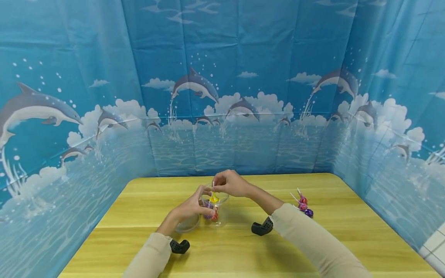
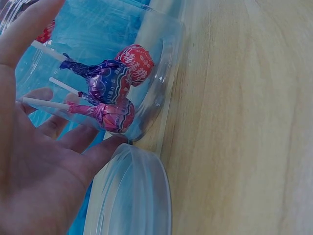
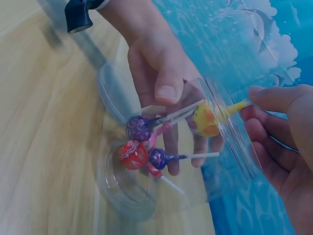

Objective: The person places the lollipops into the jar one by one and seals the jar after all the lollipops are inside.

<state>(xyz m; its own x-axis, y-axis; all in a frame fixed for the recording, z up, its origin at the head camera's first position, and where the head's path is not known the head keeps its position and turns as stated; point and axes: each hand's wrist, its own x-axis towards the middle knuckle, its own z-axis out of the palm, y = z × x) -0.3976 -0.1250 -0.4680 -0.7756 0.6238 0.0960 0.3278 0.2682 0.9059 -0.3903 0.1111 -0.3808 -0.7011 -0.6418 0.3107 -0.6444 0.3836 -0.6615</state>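
A clear plastic jar (image 1: pixel 223 212) stands upright on the table, gripped round its side by my left hand (image 1: pixel 189 207), thumb in front and fingers behind. Inside, low down, lie several wrapped lollipops, among them a red lollipop (image 3: pixel 133 154), a purple lollipop (image 3: pixel 139 128) and a pink lollipop (image 2: pixel 116 116). My right hand (image 1: pixel 232 183) is over the jar's mouth and pinches a yellow lollipop (image 3: pixel 207 120) near the end of its stick. Its wrapped head hangs just inside the rim, above the others.
Left of the jar, a clear round lid (image 1: pixel 188 224) lies on the wooden table (image 1: pixel 222 255). Over to the right sit a few more lollipops (image 1: pixel 303 206), pink, red and purple, with white sticks. A blue dolphin-print curtain (image 1: pixel 236 146) hangs behind the table and along its sides.
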